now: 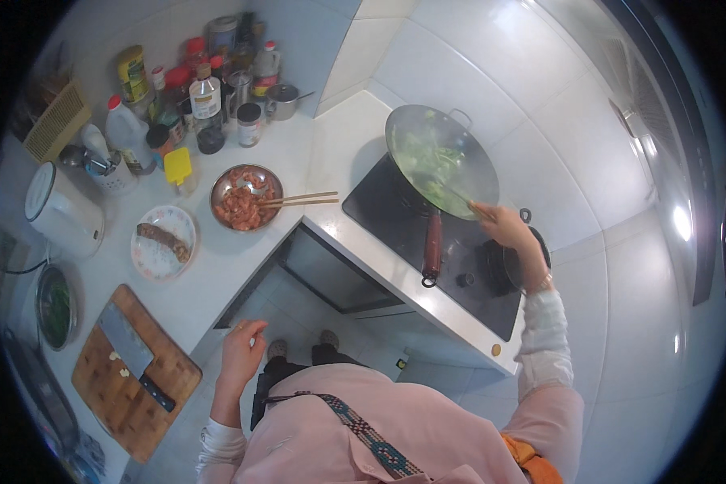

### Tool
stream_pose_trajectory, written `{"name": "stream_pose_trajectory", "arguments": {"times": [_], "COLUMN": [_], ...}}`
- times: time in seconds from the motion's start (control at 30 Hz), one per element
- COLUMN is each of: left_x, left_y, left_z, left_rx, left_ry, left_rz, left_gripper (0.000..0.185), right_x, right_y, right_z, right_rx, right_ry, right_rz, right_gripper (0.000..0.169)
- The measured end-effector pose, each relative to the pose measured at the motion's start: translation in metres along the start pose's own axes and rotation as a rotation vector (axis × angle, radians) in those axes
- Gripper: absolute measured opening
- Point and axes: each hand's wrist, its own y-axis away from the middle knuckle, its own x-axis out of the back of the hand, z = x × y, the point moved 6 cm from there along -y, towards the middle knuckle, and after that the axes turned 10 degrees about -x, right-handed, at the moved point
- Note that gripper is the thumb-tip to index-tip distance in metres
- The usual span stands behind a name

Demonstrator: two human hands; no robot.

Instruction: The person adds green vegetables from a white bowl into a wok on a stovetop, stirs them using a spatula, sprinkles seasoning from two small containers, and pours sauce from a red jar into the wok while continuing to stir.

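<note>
My right hand [505,224] grips the wooden handle of a spatula [457,192], whose far end is down among chopped green vegetables [432,160]. These lie in a large steaming wok [481,142] on the black stove top [369,202]. The wok's dark red handle [433,245] points toward me, and nobody holds it. My left hand [245,345] hangs in front of my body near the counter edge, its fingers loosely curled with nothing visible in them. To its left, a cleaver [126,339] rests on a wooden cutting board [169,363] beside small pale pieces.
A metal bowl [216,181] of sliced raw meat [239,206] has chopsticks [308,198] across its rim. Nearby are a plate [151,260] with a brown piece of food, an electric kettle [66,212] and several bottles [206,103]. A black pot [535,242] sits behind my right wrist.
</note>
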Motion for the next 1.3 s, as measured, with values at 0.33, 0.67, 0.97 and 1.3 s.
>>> {"name": "stream_pose_trajectory", "arguments": {"times": [0.33, 0.67, 0.97, 1.3], "left_x": [0.009, 0.001, 0.004, 0.0], "left_y": [-0.011, -0.018, -0.01, -0.028], "left_z": [0.008, 0.001, -0.006, 0.009], "left_rx": [-0.054, -0.081, 0.022, -0.062], "left_ry": [-0.026, 0.003, 0.042, -0.006], "left_rz": [0.016, 0.002, -0.014, -0.033], "left_gripper": [0.02, 0.02, 0.02, 0.019], "right_x": [-0.021, -0.025, -0.011, -0.034], "right_y": [-0.034, -0.059, 0.011, -0.071], "right_z": [0.043, 0.007, 0.026, 0.014], "right_rx": [-0.078, -0.074, -0.026, -0.131], "right_ry": [0.106, -0.023, 0.239, 0.044], "right_rz": [0.09, 0.185, 0.054, 0.274], "right_gripper": [0.051, 0.048, 0.049, 0.052]}}
